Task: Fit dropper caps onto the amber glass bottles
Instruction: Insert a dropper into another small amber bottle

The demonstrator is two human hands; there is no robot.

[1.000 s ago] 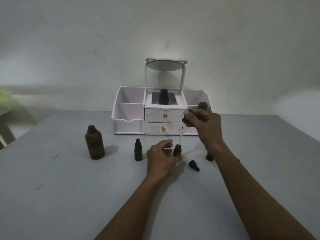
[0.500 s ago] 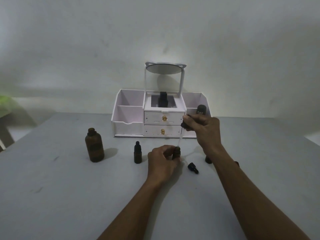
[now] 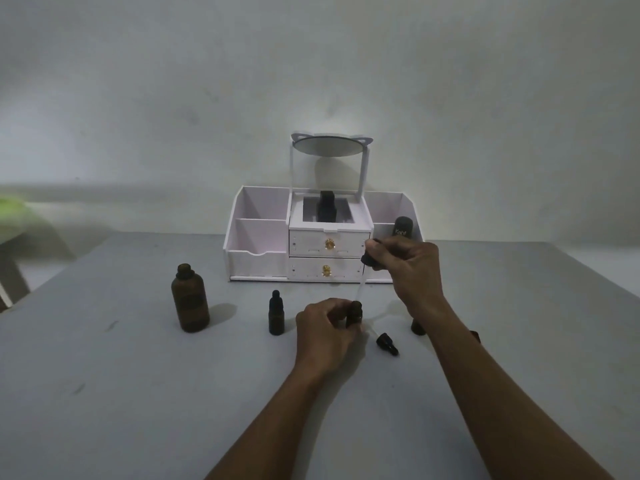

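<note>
My left hand (image 3: 323,329) grips a small amber bottle (image 3: 354,312) that stands on the grey table (image 3: 138,393). My right hand (image 3: 412,268) holds a black dropper cap (image 3: 372,258) above it, tilted. Its glass pipette (image 3: 360,289) points down at the bottle's open mouth. A capped small bottle (image 3: 276,317) stands to the left. A large amber bottle (image 3: 190,302) without a cap stands further left. A loose black cap (image 3: 387,343) lies to the right. Another small bottle (image 3: 417,326) is partly hidden behind my right wrist.
A white organiser (image 3: 263,251) with two drawers and a round mirror (image 3: 330,147) stands at the back of the table against the wall. A dark bottle (image 3: 327,209) sits in its top. A dark tube marked Kahf (image 3: 402,227) shows behind my right hand.
My right hand has lowered the dropper cap slightly, and the pipette tip now sits at the bottle's mouth. My left hand has closed more tightly around the bottle.
</note>
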